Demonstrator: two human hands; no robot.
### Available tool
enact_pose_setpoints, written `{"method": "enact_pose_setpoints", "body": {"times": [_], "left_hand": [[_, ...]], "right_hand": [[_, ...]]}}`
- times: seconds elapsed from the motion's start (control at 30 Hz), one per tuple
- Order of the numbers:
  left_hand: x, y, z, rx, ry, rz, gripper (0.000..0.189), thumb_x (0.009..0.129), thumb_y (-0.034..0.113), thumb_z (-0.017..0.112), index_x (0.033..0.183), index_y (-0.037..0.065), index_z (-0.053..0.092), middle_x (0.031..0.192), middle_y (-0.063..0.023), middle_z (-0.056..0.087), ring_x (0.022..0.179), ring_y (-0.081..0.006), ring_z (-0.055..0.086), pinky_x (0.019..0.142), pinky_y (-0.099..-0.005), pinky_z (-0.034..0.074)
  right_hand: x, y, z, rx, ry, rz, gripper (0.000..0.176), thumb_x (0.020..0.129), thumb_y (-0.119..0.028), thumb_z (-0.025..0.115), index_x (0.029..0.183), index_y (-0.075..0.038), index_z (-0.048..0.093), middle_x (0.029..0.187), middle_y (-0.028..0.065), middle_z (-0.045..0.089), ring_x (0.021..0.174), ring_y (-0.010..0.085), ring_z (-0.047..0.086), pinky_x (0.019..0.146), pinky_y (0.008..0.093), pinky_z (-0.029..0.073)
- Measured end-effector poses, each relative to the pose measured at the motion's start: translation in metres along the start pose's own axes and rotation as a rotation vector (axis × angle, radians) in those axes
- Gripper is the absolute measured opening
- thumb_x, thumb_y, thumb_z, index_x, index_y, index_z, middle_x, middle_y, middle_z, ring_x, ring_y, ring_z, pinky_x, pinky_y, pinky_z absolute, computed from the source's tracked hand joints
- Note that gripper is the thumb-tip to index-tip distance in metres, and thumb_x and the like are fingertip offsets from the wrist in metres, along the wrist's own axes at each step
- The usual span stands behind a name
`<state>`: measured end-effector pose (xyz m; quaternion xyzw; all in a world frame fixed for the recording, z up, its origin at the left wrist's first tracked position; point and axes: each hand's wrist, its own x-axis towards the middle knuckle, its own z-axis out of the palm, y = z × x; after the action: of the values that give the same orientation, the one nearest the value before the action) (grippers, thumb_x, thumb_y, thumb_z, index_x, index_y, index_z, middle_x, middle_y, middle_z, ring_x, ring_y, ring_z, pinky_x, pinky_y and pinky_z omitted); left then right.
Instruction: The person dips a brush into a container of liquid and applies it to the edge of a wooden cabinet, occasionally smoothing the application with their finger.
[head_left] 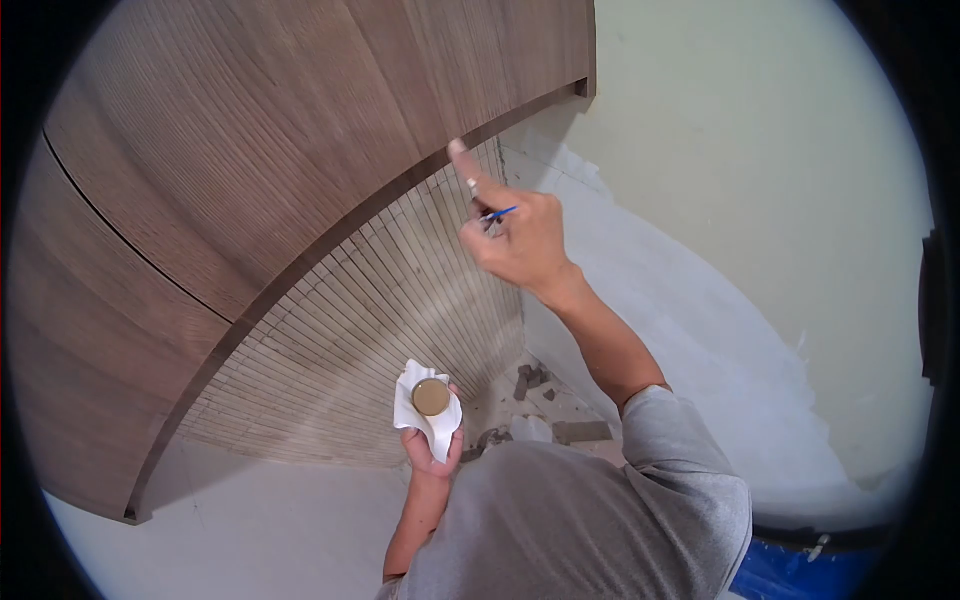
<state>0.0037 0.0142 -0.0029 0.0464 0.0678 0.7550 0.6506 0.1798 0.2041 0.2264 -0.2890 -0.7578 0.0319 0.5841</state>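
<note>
My left hand (433, 455) is wrapped round a white cloth or paper (440, 432), on which a small round container (431, 397) with a tan top or content rests. Higher up, my right hand (520, 238) has its index finger stretched to the lower edge of a brown wood-grain panel (290, 110). A thin tool with a blue end (503, 213) is held between the thumb and the curled fingers of that hand. The fingertip is slightly blurred, so contact with the edge is uncertain.
Beneath the panel is a ribbed, light-coloured surface (370, 300). A pale wall (720, 180) with a white patch stands at the right. Debris pieces (583, 432) lie on the floor near my body. Something blue (800, 572) is at the lower right.
</note>
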Motion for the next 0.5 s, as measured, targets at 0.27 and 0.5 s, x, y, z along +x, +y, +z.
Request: {"method": "enact_pose_setpoints", "body": {"times": [0.27, 0.5], "left_hand": [[-0.002, 0.004, 0.012, -0.013, 0.1, -0.01, 0.044, 0.102, 0.031, 0.05, 0.143, 0.013, 0.049, 0.134, -0.0113, 0.06, 0.121, -0.0313, 0.059, 0.105, -0.0465, 0.049], [0.002, 0.006, 0.013, 0.08, -0.203, -0.038, 0.049, 0.1, 0.025, 0.05, 0.145, 0.008, 0.043, 0.139, -0.0146, 0.055, 0.125, -0.0296, 0.056, 0.109, -0.0432, 0.046]], "right_hand": [[-0.032, -0.014, -0.006, 0.622, -0.444, 0.285, 0.037, 0.075, 0.001, 0.062, 0.109, -0.003, 0.075, 0.08, 0.0085, 0.071, 0.065, 0.0109, 0.062, 0.062, 0.0251, 0.05], [-0.063, -0.031, -0.003, 0.646, -0.73, 0.203, 0.021, 0.074, 0.004, 0.066, 0.092, -0.001, 0.076, 0.083, 0.0087, 0.073, 0.071, 0.0127, 0.065, 0.065, 0.025, 0.051]]}}
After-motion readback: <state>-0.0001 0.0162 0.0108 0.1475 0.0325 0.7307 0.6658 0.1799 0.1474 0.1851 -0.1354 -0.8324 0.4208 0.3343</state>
